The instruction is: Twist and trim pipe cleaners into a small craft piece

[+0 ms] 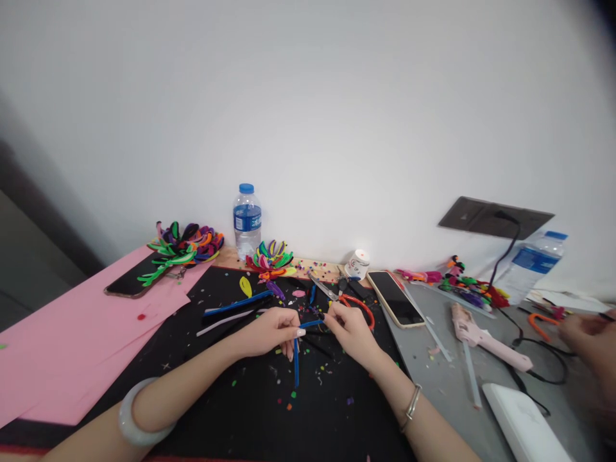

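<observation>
My left hand (272, 330) and my right hand (350, 328) meet over a black sheet (250, 410), each pinching one bent blue pipe cleaner (302, 340). One leg of it runs between the two hands and the other hangs down toward me. More blue, white and black pipe cleaners (235, 308) lie just left of my left hand. Orange-handled scissors (353, 301) rest right behind my right hand. A pale bangle circles my left wrist and a thin metal bracelet my right.
Pink sheets (72, 333) with a phone (128, 282) lie at left. Pipe-cleaner flowers (185, 247) (270, 258), a water bottle (247, 221) and a small white jar (357, 264) line the wall. At right are another phone (395, 298), a pink glue gun (481, 337) and another person's hand (590, 337).
</observation>
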Demonstrator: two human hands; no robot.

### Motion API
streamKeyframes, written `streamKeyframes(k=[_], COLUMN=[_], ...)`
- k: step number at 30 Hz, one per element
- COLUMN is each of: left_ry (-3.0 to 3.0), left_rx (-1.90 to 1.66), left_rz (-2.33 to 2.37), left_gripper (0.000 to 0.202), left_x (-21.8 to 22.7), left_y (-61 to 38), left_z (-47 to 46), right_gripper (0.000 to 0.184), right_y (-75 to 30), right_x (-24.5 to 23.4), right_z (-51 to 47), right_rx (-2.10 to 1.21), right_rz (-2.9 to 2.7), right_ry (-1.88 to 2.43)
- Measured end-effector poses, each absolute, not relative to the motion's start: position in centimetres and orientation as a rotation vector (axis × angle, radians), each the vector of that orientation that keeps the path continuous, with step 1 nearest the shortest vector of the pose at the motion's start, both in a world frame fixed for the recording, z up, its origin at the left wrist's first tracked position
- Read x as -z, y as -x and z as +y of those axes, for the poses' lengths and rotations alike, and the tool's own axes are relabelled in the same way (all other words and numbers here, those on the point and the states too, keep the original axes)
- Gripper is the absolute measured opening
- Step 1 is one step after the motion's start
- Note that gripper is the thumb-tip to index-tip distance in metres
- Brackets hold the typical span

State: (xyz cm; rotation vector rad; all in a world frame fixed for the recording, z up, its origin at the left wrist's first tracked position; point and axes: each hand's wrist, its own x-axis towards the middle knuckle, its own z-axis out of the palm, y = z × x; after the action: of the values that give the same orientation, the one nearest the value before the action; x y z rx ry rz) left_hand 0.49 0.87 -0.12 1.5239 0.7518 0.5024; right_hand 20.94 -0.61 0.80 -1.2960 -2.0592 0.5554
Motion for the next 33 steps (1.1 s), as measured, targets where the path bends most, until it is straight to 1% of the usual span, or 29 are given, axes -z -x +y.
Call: streamKeyframes(k=[3, 12, 16, 19, 21, 24, 26, 28, 30, 33], left_ry=[-1.524, -1.491, -1.45, -1.34, -1.274, -1.22, -1.2, -1.191, -1.2, -1.261], left_rx=[-0.512, -0.537, -0.612, -0.787, -0.899, -0.974, -0.987, -0.986, -0.972, -0.926], left_rz=[0.742, 0.733, 0.766, 0.86, 0.933, 0.983, 0.988, 0.987, 0.992, 1.012], left_gripper=[0.027, 0.026, 0.027, 0.029, 0.028, 0.026, 0.025, 0.025, 0.026, 0.028], left_x=[0.3, 0.5, 0.8, 1.2, 1.4, 1.3, 1.2, 1.2, 1.2, 1.3], left_y=[-0.5, -0.9, -1.0, -1.0, -1.0, -1.1, -1.2, -1.3, -1.3, -1.2], left_z=[1.0, 0.8, 1.0, 1.5, 1.8, 1.8, 1.7, 1.5, 1.5, 1.5], right_gripper=[0.027, 0.031, 0.029, 0.027, 0.022, 0.009, 0.012, 0.02, 0.026, 0.03], right_y=[-21.1, -21.3, -21.5, -21.5, -21.1, -19.9, -19.2, -18.7, -18.7, -19.2], right_x=[-0.7, -0.6, -0.4, -0.4, -0.5, -0.8, -0.8, -0.8, -0.7, -0.5], right_z=[-0.4, -0.5, -0.2, -0.3, -0.7, -1.6, -2.2, -2.5, -2.5, -2.1], right_rx=[-0.549, -0.381, -0.446, -0.501, -0.575, -0.706, -0.659, -0.621, -0.643, -0.711], right_rz=[-2.037, -2.084, -2.025, -1.911, -1.94, -2.202, -2.293, -2.275, -2.204, -2.095], right_ry=[1.303, 1.326, 1.36, 1.41, 1.388, 1.268, 1.239, 1.236, 1.238, 1.259])
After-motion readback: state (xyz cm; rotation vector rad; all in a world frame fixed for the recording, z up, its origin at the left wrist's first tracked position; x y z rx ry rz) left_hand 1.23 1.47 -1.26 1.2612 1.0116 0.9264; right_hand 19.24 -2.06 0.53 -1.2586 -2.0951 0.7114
